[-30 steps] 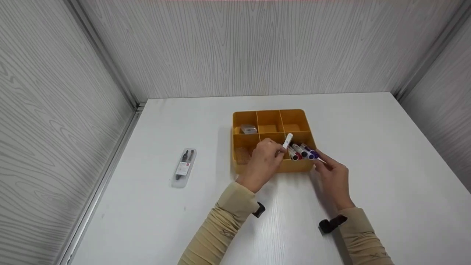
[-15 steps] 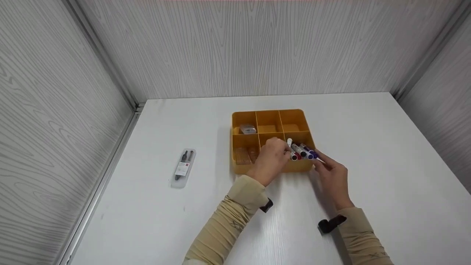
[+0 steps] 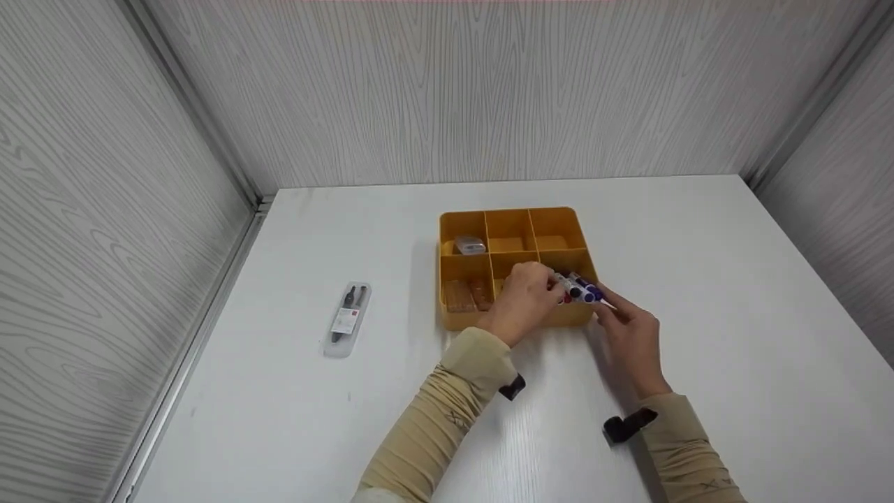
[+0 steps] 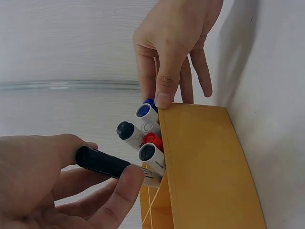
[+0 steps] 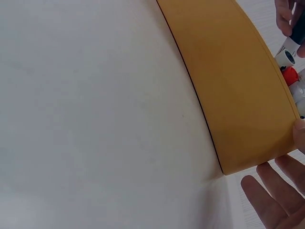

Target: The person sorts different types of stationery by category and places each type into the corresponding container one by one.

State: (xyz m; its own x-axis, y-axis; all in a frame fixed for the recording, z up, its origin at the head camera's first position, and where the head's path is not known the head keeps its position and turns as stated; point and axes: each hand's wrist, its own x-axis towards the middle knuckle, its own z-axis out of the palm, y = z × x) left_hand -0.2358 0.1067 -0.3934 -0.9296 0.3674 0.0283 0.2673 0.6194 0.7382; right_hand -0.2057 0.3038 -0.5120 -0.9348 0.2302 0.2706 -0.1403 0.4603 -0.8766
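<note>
Nearly done: my left hand (image 3: 525,297) pinches the last black-capped marker (image 4: 102,162) into the yellow plastic divided tray (image 3: 513,230), my right hand (image 3: 628,335) steadying its corner with straight fingers, while a clear compass case (image 3: 347,318) lies outside

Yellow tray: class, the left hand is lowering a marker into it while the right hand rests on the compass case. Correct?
Not quite. The right hand rests at the yellow tray corner by the markers, as the head view shows. The compass case lies untouched. The left hand does hold a marker.

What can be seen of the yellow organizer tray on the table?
The yellow organizer tray looks like plastic, square with rounded corners, divided into compartments. It sits flat on the white table. Markers lean over its near right corner, where the right hand touches the rim; the left hand holds one marker above it.
</note>
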